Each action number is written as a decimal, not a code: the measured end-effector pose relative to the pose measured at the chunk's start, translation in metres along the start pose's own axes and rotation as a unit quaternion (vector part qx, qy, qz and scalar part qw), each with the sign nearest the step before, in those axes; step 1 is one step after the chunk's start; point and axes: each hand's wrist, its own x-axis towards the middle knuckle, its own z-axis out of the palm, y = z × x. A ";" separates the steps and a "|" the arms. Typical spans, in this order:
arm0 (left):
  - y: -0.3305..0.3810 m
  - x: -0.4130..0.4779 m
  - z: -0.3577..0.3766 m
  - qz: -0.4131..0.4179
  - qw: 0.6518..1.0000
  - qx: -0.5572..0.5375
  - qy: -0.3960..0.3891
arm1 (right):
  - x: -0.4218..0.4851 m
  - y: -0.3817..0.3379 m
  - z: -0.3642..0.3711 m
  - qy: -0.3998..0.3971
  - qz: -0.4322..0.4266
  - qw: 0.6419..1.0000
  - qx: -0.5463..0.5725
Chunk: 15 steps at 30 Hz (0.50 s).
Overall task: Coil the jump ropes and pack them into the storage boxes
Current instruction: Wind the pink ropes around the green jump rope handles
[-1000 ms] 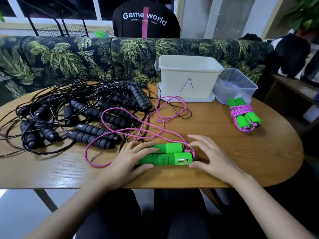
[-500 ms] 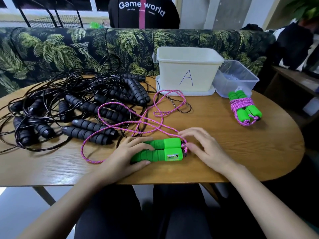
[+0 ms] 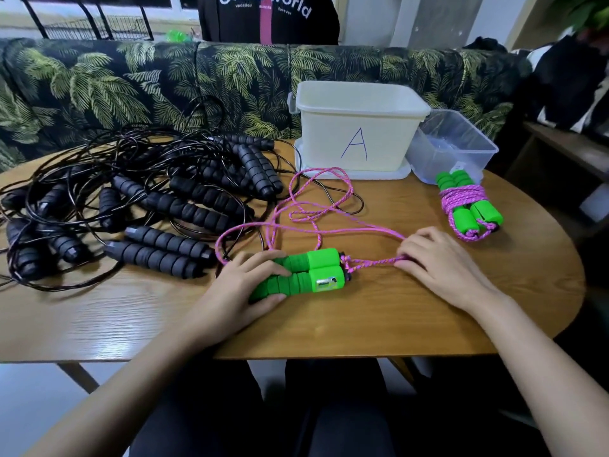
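Right hand slid right off the green handles, now pinching the pink rope taut. Left hand grips both handles, near-centre counter. Slack's drawn out; wrapping likely next.

Table looks like smooth wood grain; green handles are matt ribbed foam, pink rope braided cord. Box A is opaque plastic; black cords look glossy.

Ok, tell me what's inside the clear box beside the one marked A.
No rope shows through the clear box: only glints, perhaps thin plastic, too blurred to tell. The white box covers its left corner.
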 end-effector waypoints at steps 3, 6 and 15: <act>0.000 0.022 0.009 -0.011 1.000 0.024 0.006 | -0.011 0.017 -0.006 0.009 0.025 0.999 -0.026; -0.002 0.048 0.018 -0.017 0.999 0.026 -0.008 | -0.009 0.016 -0.007 0.001 0.023 0.999 -0.027; -0.010 0.067 0.017 -0.003 0.999 0.025 -0.022 | 0.027 0.011 0.021 -0.010 0.040 0.999 0.005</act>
